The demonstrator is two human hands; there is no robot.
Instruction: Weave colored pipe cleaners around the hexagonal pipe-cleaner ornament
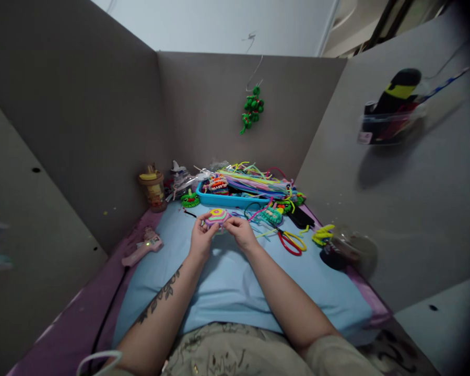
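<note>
A small domed piece with rings of yellow, pink, teal and purple [218,214], seemingly wound from pipe cleaners, is held up above the blue cloth [235,271]. My left hand [202,235] grips its left side between thumb and fingers. On the opposite side, my right hand [241,232] pinches its lower right edge. What lies under the fingertips is hidden. Just behind the piece stands a blue tray [235,200] piled with pipe cleaners [258,180]. Pliers with red and yellow handles [292,243] rest to the right of my right hand.
A pink glue gun [144,249] with a lit light lies at left, its cord trailing forward. A brown cup [152,185] stands at back left. Right are a black case [301,216] and a clear jar [350,245]. Grey panels [219,115] enclose the table; green beadlike strands [253,110] hang behind.
</note>
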